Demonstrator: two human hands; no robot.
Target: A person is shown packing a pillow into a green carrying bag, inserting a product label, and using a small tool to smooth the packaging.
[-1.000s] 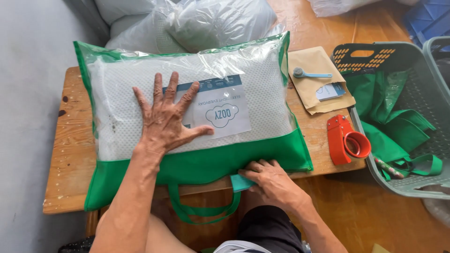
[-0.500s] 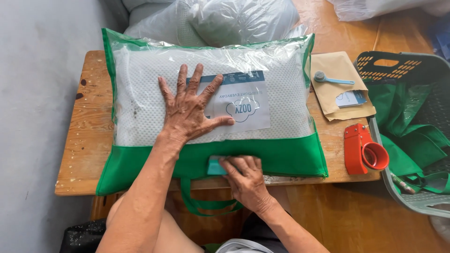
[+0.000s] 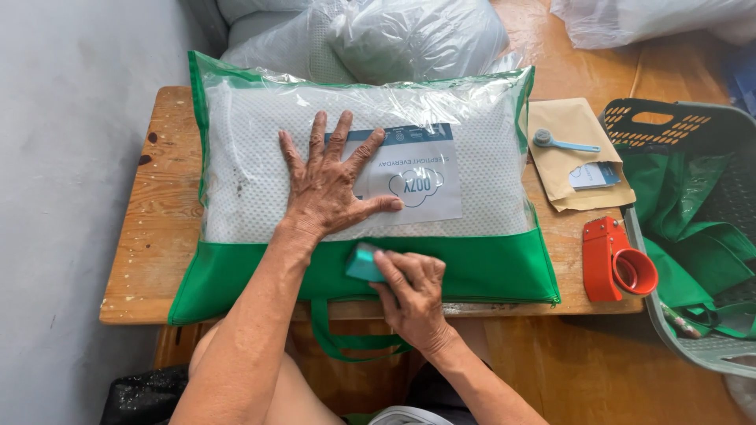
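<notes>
A white pillow in a clear bag with green trim (image 3: 260, 157) lies flat on a small wooden table (image 3: 150, 212). My left hand (image 3: 327, 185) presses flat on the bag's clear front, fingers spread, beside a white paper label (image 3: 421, 185). My right hand (image 3: 409, 287) rests on the bag's green lower band and holds a small teal block (image 3: 364, 264) against it. A green carry handle (image 3: 346, 342) hangs below the table's near edge.
An orange tape dispenser (image 3: 618, 260) sits at the table's right edge. A tan envelope (image 3: 571, 153) with a small blue tool and a card lies behind it. A grey basket (image 3: 701, 228) of green bags stands to the right. Plastic-wrapped pillows (image 3: 370, 35) pile behind.
My right hand has moved left and up from the bag's lower edge onto the green band, bringing the teal block with it. My left hand stays pressed on the bag.
</notes>
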